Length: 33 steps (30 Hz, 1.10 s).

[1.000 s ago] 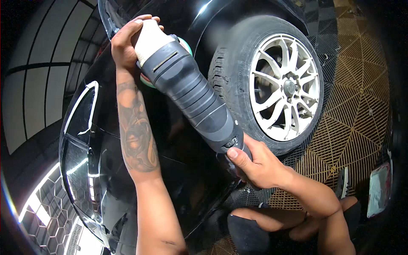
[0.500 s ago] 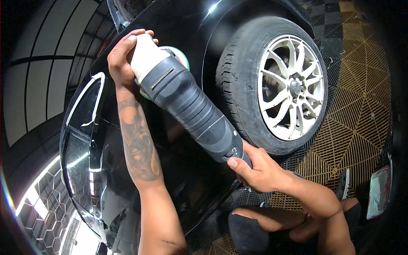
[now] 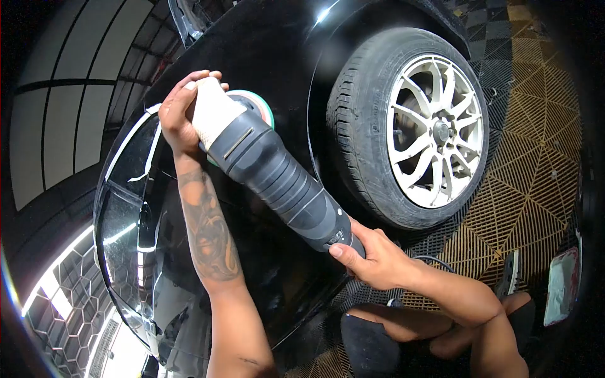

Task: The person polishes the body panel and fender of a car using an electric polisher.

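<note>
A black polishing machine (image 3: 283, 183) lies diagonally across the glossy black car panel (image 3: 277, 69). My left hand (image 3: 183, 113) is wrapped round its pale, wrapped head (image 3: 217, 110). At the other end, my right hand (image 3: 375, 255) grips the handle, with the thumb beside a small switch panel. A round pad with a green and pink rim (image 3: 261, 106) shows behind the head, against or close to the panel; most of it is hidden.
Right of the machine is a tyre (image 3: 362, 132) with a white spoked wheel (image 3: 441, 131). White tape (image 3: 129, 135) edges the car's lamp (image 3: 123, 239) at left. Brown grid floor tiles (image 3: 523, 170) lie at right, near a pale rectangular object (image 3: 561, 286). My bent legs show below.
The machine's head and my left hand have moved down in view, while my right hand has shifted slightly left. The wheel appears a little farther right. Both hands keep their hold.
</note>
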Available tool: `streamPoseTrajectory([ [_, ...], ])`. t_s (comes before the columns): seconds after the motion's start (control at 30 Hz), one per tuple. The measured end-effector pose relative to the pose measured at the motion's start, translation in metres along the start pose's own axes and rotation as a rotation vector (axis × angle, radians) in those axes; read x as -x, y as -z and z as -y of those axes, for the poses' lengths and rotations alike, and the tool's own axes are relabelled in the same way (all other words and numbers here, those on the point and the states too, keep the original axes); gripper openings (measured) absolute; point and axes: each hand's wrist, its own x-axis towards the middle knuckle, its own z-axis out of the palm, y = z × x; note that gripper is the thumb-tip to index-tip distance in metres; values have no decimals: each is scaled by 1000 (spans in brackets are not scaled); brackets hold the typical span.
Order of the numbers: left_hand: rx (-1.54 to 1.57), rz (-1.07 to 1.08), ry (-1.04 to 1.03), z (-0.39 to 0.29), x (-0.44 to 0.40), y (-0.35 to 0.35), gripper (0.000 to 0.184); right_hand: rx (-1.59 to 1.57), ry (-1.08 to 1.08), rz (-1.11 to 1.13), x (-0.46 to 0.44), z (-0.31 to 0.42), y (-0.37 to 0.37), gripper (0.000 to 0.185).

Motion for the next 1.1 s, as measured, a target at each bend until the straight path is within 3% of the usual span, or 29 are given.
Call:
streamPoseTrajectory([
  [0.2, 64, 207, 21, 19, -59, -28, 38, -116, -75, -92, 4, 17, 13, 66],
  [0.3, -253, 361, -282, 41, -99, -47, 30, -191, -96, -121, 5, 21, 28, 63],
  [0.37, -268, 418, -318, 47, -117, -65, 28, -293, -19, -193, 3, 15, 30, 55],
  [0.43, -59, 456, -188, 51, -126, -77, 27, -302, -26, -201, 3, 15, 35, 53],
  [0.6, 61, 428, -25, 38, -109, -73, 27, -326, -49, -189, 2, 9, 24, 54],
  [0.67, -9, 370, -107, 36, -94, -61, 28, -322, -68, -163, 3, 11, 18, 59],
  [0.8, 70, 256, 3, 26, -72, -42, 32, -245, -69, -98, 3, 8, 12, 65],
  [1.1, 42, 120, -4, 15, -30, -18, 36, -76, -55, -38, 2, -6, 3, 68],
])
